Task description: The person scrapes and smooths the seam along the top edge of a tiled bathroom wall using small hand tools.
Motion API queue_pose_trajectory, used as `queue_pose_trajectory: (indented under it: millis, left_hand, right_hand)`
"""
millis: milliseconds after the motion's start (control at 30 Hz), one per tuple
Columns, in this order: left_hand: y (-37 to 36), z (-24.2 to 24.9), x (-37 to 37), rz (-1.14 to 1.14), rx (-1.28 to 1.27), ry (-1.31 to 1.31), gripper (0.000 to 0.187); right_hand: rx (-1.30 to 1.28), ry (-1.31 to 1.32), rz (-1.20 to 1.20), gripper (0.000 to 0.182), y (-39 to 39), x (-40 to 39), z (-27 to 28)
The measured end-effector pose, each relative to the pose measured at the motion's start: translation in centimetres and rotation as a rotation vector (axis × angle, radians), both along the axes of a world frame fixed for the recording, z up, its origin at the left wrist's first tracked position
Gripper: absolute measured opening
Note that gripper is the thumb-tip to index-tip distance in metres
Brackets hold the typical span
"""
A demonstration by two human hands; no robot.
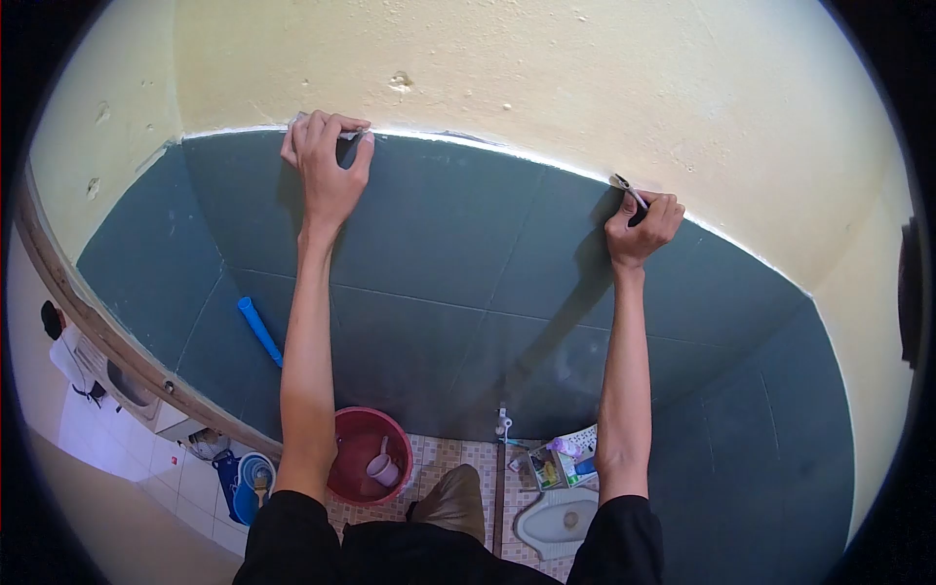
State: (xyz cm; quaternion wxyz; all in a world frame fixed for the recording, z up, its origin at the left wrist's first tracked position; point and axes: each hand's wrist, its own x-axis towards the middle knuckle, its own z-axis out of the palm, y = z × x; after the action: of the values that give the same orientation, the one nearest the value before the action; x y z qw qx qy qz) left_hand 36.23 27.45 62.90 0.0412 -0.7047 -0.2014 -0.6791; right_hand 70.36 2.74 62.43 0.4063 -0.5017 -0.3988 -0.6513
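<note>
Both arms reach up to the seam where dark green-grey tiles (429, 234) meet the cream wall (546, 68). My left hand (327, 180) is at the seam on the left, its fingers curled over a thin grey-white piece (353, 134) that lies along the tile edge; I cannot tell what kind of piece it is. Further right, my right hand (645, 229) pinches a slim pen-like tool (630, 190) with a dark tip. That tip points up and left, right at the white line (536, 156) along the tile top.
Below stands a red tub (348, 429) with a pink dipper (383, 470) in it. A tap (503, 422) sticks out low on the wall, near a squat toilet (546, 524) and a box of bottles (548, 468). A blue pipe (258, 330) leans at the left.
</note>
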Motion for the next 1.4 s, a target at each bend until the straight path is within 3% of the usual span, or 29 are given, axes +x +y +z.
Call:
queue_pose_trajectory:
  millis: [1233,1400]
  left_hand:
    - [0.5,-0.32,0.32,-0.044,0.013,-0.037,0.015]
    - [0.74,-0.33,0.45,-0.028,0.008,-0.044,0.014]
  right_hand:
    - [0.0,-0.004,-0.023,0.034,0.22,0.32,-0.39]
    - [0.002,-0.021,-0.046,0.026,0.15,0.32,-0.39]
